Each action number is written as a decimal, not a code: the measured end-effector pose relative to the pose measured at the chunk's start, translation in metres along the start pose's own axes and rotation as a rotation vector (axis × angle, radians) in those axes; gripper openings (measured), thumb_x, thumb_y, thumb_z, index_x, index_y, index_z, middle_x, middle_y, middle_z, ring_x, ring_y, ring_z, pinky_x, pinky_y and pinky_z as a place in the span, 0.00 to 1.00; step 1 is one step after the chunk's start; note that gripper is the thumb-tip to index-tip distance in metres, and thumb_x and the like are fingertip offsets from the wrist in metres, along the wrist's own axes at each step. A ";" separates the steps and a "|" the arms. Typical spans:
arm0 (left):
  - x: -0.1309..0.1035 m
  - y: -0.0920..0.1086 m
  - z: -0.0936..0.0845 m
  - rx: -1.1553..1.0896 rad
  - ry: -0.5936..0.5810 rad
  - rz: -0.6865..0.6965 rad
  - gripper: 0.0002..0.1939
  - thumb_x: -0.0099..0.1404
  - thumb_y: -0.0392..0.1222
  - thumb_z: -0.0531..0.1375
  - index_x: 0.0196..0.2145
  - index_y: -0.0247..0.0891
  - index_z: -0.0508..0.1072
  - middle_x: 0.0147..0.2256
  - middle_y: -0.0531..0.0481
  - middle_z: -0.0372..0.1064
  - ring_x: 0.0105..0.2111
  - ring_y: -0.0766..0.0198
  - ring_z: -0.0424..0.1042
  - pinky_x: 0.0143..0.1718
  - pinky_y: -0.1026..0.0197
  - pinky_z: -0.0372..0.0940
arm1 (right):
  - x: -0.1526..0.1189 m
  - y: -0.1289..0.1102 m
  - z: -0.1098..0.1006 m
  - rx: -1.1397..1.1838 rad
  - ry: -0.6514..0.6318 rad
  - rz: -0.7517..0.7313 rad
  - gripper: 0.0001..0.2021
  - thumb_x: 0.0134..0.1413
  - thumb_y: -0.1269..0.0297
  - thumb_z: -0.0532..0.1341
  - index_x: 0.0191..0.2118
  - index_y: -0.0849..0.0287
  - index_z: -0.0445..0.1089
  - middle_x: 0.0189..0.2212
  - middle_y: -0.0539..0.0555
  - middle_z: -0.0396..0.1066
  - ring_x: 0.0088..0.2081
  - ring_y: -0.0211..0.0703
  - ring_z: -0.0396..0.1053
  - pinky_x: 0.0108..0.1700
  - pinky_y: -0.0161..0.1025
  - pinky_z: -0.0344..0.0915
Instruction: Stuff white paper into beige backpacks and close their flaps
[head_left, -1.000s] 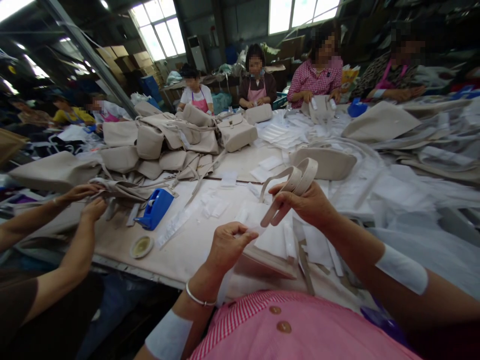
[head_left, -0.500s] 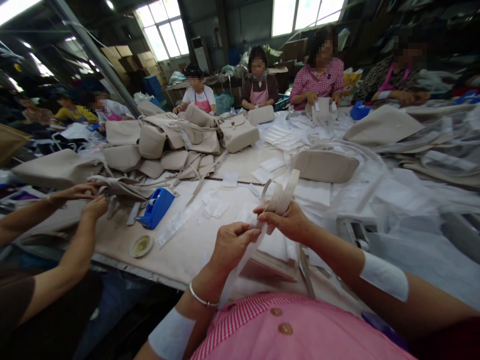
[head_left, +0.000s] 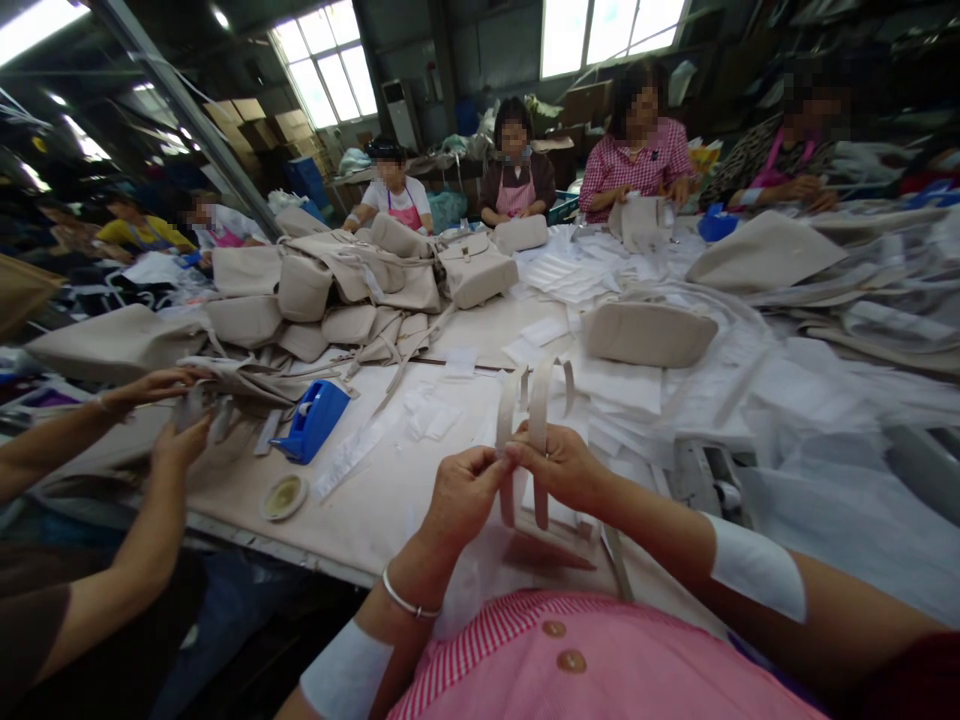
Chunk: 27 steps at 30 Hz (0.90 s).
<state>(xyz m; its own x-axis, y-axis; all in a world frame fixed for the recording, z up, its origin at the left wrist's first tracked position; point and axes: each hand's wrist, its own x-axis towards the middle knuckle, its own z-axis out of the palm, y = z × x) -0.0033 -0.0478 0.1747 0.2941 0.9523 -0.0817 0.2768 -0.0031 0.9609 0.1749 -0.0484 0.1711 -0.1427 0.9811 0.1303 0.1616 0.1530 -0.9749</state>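
A beige strap [head_left: 538,405] stands in loops between my two hands, above the near edge of the table. My left hand [head_left: 466,492] is closed, its thumb and fingers pinching the strap's left loop. Close against it, my right hand [head_left: 568,466] is closed on the strap too, its thumb touching near my left fingertips. Below my hands lies a flat beige bag piece [head_left: 551,545], partly covered by the strap. Thin white wrapping [head_left: 480,575] hangs beneath my left hand, against my pink apron.
A blue tape dispenser [head_left: 313,420] and a small round dish [head_left: 284,496] stand left. Beige bags [head_left: 472,268] are heaped behind. Another bag [head_left: 649,333] lies ahead, among white sheets. At left, a co-worker's hands [head_left: 180,430] handle beige straps; several people sit across the table.
The strap has gone from a tight bundle in my right hand to wider loops held by both hands. My left hand has moved off the white strip and onto the strap.
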 end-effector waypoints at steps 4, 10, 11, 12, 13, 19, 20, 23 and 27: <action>0.001 -0.004 -0.008 -0.137 0.031 -0.040 0.12 0.60 0.47 0.62 0.28 0.34 0.73 0.24 0.54 0.69 0.26 0.68 0.65 0.30 0.66 0.61 | -0.002 0.005 -0.009 0.234 0.139 0.184 0.20 0.53 0.48 0.61 0.38 0.63 0.74 0.29 0.54 0.70 0.28 0.38 0.65 0.30 0.36 0.63; 0.002 -0.004 -0.006 -0.227 -0.013 -0.024 0.11 0.61 0.46 0.61 0.33 0.35 0.73 0.30 0.52 0.72 0.31 0.67 0.68 0.36 0.65 0.63 | -0.011 0.010 0.007 0.351 -0.038 0.342 0.17 0.47 0.52 0.66 0.26 0.63 0.68 0.15 0.43 0.54 0.17 0.28 0.50 0.19 0.30 0.44; 0.001 -0.003 -0.007 -0.218 -0.023 -0.019 0.11 0.61 0.47 0.61 0.34 0.35 0.73 0.31 0.52 0.72 0.32 0.66 0.68 0.36 0.65 0.64 | -0.011 0.011 0.010 0.397 -0.008 0.349 0.16 0.46 0.53 0.67 0.26 0.63 0.68 0.15 0.43 0.54 0.17 0.28 0.49 0.19 0.30 0.44; 0.001 -0.003 -0.008 -0.205 -0.033 -0.015 0.11 0.62 0.47 0.61 0.34 0.35 0.73 0.31 0.52 0.72 0.32 0.66 0.68 0.36 0.65 0.64 | -0.011 0.013 0.013 0.453 0.022 0.363 0.16 0.46 0.54 0.67 0.27 0.63 0.67 0.15 0.42 0.54 0.17 0.27 0.48 0.19 0.30 0.42; 0.001 -0.004 -0.010 -0.189 -0.041 -0.013 0.11 0.62 0.47 0.60 0.34 0.35 0.73 0.31 0.52 0.72 0.32 0.66 0.68 0.36 0.65 0.64 | -0.010 0.014 0.014 0.505 0.038 0.377 0.15 0.46 0.55 0.67 0.27 0.63 0.66 0.15 0.42 0.55 0.16 0.27 0.47 0.18 0.30 0.41; 0.002 -0.010 -0.028 -0.014 0.035 -0.033 0.13 0.64 0.48 0.57 0.35 0.34 0.72 0.29 0.49 0.73 0.28 0.66 0.70 0.32 0.64 0.65 | -0.007 0.014 0.005 0.575 0.098 0.383 0.14 0.44 0.58 0.68 0.27 0.63 0.66 0.16 0.44 0.58 0.16 0.27 0.48 0.18 0.30 0.40; 0.003 -0.012 -0.032 0.028 0.085 -0.036 0.14 0.64 0.48 0.57 0.38 0.34 0.72 0.29 0.49 0.73 0.27 0.66 0.70 0.30 0.64 0.65 | -0.007 0.013 0.004 0.573 0.122 0.375 0.14 0.44 0.58 0.68 0.27 0.63 0.66 0.17 0.44 0.58 0.16 0.27 0.48 0.18 0.30 0.40; 0.006 -0.016 -0.040 0.132 0.206 0.049 0.21 0.65 0.44 0.55 0.55 0.36 0.66 0.32 0.50 0.74 0.23 0.70 0.67 0.29 0.65 0.65 | -0.007 0.010 0.001 0.563 0.155 0.350 0.14 0.44 0.58 0.68 0.28 0.63 0.67 0.17 0.44 0.58 0.16 0.26 0.49 0.18 0.30 0.41; 0.011 -0.016 -0.049 0.182 0.155 0.222 0.17 0.64 0.39 0.54 0.48 0.40 0.75 0.36 0.49 0.71 0.30 0.68 0.68 0.37 0.63 0.66 | -0.007 0.006 0.003 0.540 0.148 0.337 0.13 0.44 0.57 0.67 0.28 0.63 0.68 0.16 0.44 0.58 0.16 0.27 0.49 0.18 0.30 0.42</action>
<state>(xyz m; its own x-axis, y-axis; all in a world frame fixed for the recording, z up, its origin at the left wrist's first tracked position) -0.0489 -0.0226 0.1717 0.2268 0.9573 0.1792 0.3847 -0.2571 0.8865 0.1735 -0.0544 0.1634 -0.0273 0.9767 -0.2126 -0.3444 -0.2089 -0.9153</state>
